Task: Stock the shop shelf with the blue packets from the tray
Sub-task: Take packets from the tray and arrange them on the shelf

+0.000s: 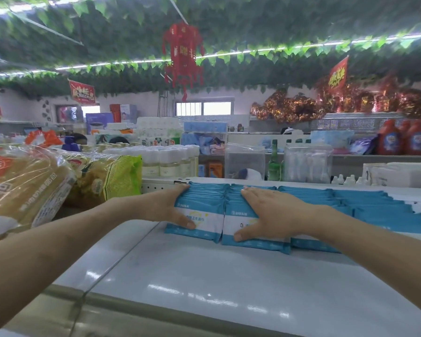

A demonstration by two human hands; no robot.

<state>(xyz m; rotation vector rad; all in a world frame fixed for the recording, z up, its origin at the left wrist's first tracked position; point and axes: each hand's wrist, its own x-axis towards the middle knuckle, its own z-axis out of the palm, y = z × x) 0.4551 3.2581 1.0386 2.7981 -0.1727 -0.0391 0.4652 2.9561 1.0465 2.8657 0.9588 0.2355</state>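
Fingers [181, 190] of the left hand [163, 206] curl round the far left end of the first row of blue packets [204, 203], with the thumb laid across the nearest packet's face, gripping the row. The right hand [275, 215] rests on the second row [231, 200], its fingers [257, 194] straight along the top and its thumb pressed against the front packet. Both rows stand on the white shelf [204, 276] at the centre of the frame, touching each other, and more rows [365, 203] run off to the right. No tray is in view.

The step in hand looks like squaring up packets already shelved. The next move probably calls for pressing the rows tight and straight, then letting go gently so that none tips forward. Bagged bread [22, 183] sits at the left edge.
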